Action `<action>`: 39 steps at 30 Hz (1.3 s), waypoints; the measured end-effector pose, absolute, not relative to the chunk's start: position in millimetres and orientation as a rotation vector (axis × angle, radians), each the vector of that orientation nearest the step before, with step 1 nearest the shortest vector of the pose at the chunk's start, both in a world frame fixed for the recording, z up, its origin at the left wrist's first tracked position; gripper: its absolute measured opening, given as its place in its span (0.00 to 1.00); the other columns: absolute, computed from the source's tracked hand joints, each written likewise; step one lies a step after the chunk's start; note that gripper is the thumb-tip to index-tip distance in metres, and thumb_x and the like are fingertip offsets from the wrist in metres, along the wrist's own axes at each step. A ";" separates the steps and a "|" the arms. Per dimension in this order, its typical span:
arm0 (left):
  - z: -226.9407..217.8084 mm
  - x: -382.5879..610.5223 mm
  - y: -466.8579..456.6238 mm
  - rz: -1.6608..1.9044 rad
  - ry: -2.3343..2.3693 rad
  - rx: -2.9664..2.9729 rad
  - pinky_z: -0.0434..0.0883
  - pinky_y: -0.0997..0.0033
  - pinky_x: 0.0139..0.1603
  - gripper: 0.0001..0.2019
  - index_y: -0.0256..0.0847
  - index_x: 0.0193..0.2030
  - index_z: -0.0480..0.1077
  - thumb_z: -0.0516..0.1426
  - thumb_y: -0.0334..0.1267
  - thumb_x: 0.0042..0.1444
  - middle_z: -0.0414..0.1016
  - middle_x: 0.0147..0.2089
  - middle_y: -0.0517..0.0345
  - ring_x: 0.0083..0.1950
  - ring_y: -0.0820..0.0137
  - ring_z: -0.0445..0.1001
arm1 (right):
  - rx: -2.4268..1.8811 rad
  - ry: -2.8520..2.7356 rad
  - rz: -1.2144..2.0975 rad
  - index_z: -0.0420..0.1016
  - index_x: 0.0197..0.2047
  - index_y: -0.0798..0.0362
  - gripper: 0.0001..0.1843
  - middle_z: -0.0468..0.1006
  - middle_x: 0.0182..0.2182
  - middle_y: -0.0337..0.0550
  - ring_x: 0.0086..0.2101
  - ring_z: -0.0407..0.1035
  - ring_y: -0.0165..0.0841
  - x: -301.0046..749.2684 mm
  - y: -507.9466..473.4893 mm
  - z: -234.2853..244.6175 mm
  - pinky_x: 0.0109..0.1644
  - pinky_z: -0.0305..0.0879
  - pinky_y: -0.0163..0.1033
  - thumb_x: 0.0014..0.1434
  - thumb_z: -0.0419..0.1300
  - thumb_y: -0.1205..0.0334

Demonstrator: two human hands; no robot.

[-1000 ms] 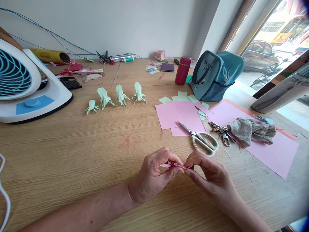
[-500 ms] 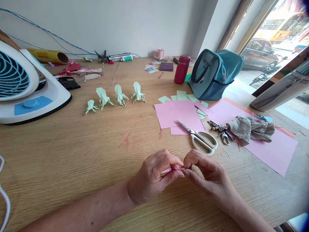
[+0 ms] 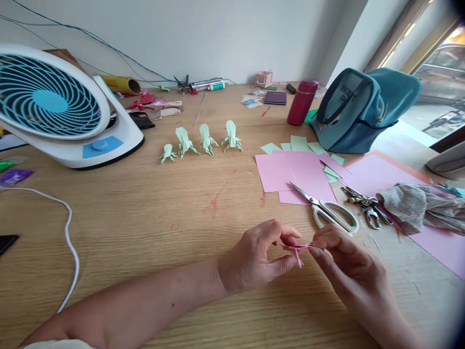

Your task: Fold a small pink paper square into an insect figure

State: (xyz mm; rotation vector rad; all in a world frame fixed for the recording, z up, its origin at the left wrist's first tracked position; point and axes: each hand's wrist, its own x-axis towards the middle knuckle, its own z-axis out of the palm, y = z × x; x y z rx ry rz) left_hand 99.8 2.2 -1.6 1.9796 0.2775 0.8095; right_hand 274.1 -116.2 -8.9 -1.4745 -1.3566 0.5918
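Observation:
Low over the wooden table (image 3: 145, 228), my left hand (image 3: 257, 259) and my right hand (image 3: 348, 271) both pinch a small folded piece of pink paper (image 3: 298, 249). Each hand's fingers are closed on one end of it, and a thin pink point hangs down from its middle. White-handled scissors (image 3: 327, 208) lie just beyond my hands, partly on pink paper sheets (image 3: 290, 172).
Several pale green folded paper figures (image 3: 203, 139) stand in a row mid-table. A white and blue fan (image 3: 61, 111) and a white cable (image 3: 69, 232) are at the left. A red bottle (image 3: 301, 103), teal bag (image 3: 363, 109), keys (image 3: 363, 201) and a grey cloth (image 3: 417, 206) sit on the right.
The camera has swung left, so the fan and cable show more. My hands stay pinched on the pink paper, which now shows a thin point hanging down.

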 end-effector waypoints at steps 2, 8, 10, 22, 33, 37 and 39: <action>-1.9 101.1 3.6 0.809 0.297 1.954 0.74 0.72 0.46 0.07 0.37 0.44 0.73 0.62 0.35 0.60 0.79 0.40 0.54 0.41 0.71 0.78 | -1.491 -1.306 0.611 0.70 0.37 0.47 0.04 0.70 0.32 0.39 0.34 0.66 0.33 275.6 -116.6 -11.6 0.38 0.62 0.38 0.66 0.60 0.62; -3.0 103.9 6.0 0.742 0.393 1.814 0.71 0.76 0.36 0.05 0.37 0.38 0.77 0.62 0.37 0.61 0.80 0.35 0.56 0.34 0.74 0.75 | -1.461 -1.177 0.642 0.75 0.35 0.47 0.04 0.73 0.31 0.41 0.34 0.68 0.35 274.3 -113.3 -13.8 0.34 0.64 0.38 0.61 0.66 0.59; -3.0 104.5 5.5 0.704 0.437 1.746 0.69 0.77 0.32 0.06 0.37 0.37 0.78 0.63 0.38 0.60 0.80 0.34 0.55 0.31 0.75 0.73 | -1.441 -1.153 0.667 0.77 0.35 0.47 0.04 0.74 0.32 0.42 0.34 0.68 0.36 274.6 -112.2 -14.2 0.34 0.65 0.38 0.60 0.67 0.58; -1.8 106.5 3.9 0.533 0.458 1.414 0.68 0.76 0.30 0.10 0.36 0.33 0.71 0.66 0.39 0.55 0.74 0.28 0.60 0.28 0.76 0.71 | -1.311 -1.054 1.042 0.77 0.35 0.49 0.08 0.74 0.31 0.40 0.33 0.69 0.32 262.0 -100.2 1.3 0.38 0.70 0.35 0.61 0.66 0.54; -4.4 107.2 7.0 0.509 0.469 1.527 0.70 0.78 0.28 0.07 0.35 0.39 0.75 0.60 0.37 0.60 0.78 0.34 0.55 0.28 0.76 0.73 | -1.364 -0.977 1.021 0.75 0.30 0.52 0.16 0.73 0.27 0.39 0.30 0.67 0.32 263.2 -98.2 0.3 0.36 0.67 0.36 0.54 0.71 0.48; -6.5 108.2 5.6 0.528 0.532 1.578 0.68 0.81 0.26 0.05 0.35 0.36 0.75 0.59 0.34 0.58 0.77 0.32 0.57 0.27 0.77 0.71 | -1.346 -0.990 1.028 0.75 0.31 0.51 0.14 0.73 0.28 0.39 0.31 0.67 0.31 262.0 -98.2 -2.0 0.36 0.67 0.34 0.54 0.71 0.50; -6.3 108.0 4.5 0.513 0.566 1.577 0.66 0.82 0.24 0.04 0.35 0.35 0.74 0.60 0.35 0.57 0.77 0.31 0.58 0.26 0.78 0.71 | -1.334 -0.980 1.036 0.75 0.32 0.51 0.14 0.73 0.29 0.39 0.30 0.67 0.31 259.8 -98.2 -2.9 0.35 0.67 0.34 0.55 0.71 0.51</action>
